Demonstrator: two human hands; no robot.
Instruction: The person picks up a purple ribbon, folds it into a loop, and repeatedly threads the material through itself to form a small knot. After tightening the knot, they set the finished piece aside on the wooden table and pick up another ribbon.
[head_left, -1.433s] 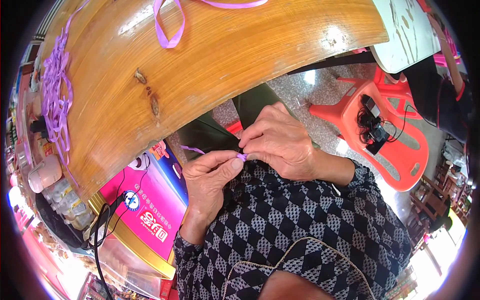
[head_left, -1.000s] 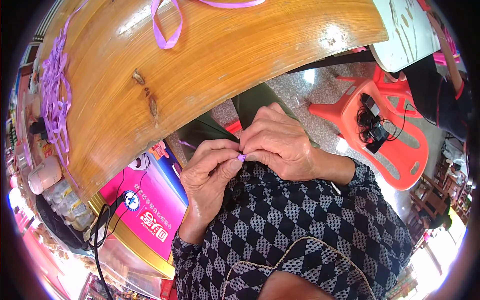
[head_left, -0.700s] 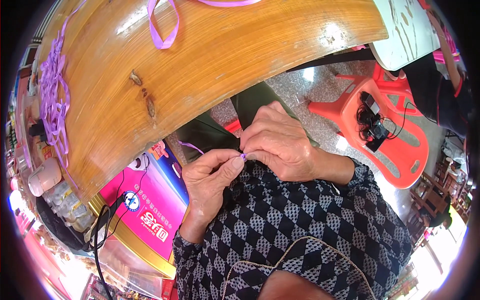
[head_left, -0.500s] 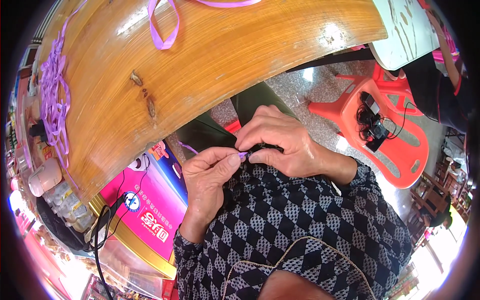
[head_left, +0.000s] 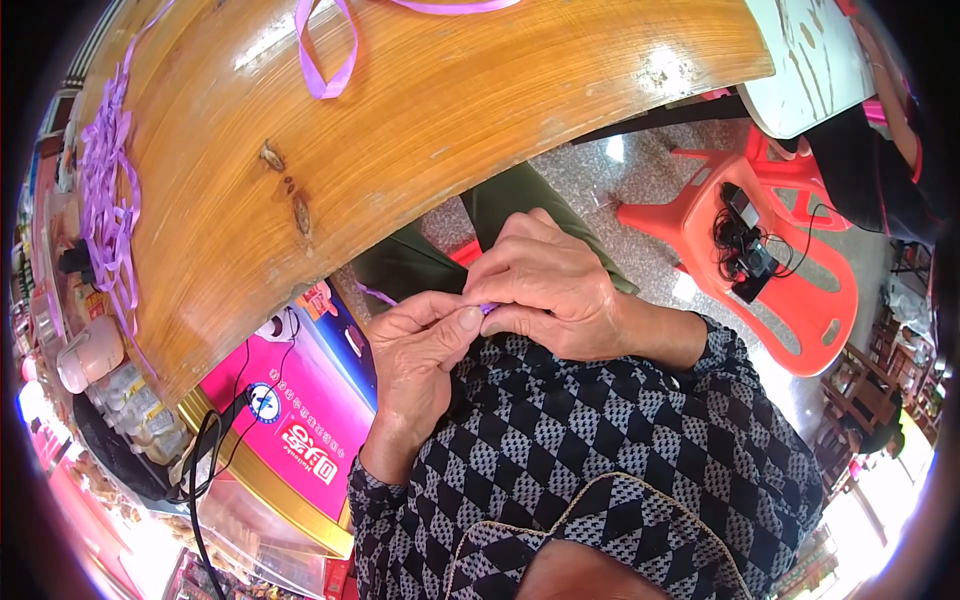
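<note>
Close together above my lap, both hands pinch one piece of purple ribbon [head_left: 488,308]. Thumb and forefinger of my left hand [head_left: 418,340] are closed on it, and a loose ribbon end shows behind that hand. My right hand [head_left: 555,290] is closed with its fingers curled over the same spot, touching the left fingertips. Most of the ribbon between them is hidden by the fingers. More purple ribbon lies on the wooden table [head_left: 420,110]: a loop [head_left: 325,85] at the far edge and a tangled heap [head_left: 108,190] along the left side.
A red plastic chair [head_left: 820,300] at the right carries black cables and adapters [head_left: 745,245]. Left of me stands a pink printed box [head_left: 290,430] with black cords beside it. A pink container [head_left: 90,355] sits near the table's left edge. Another person's arm [head_left: 885,90] shows at far right.
My right hand has shifted slightly left, closer to the left fingertips. Less of the ribbon and of the gap under the right fingers shows now.
</note>
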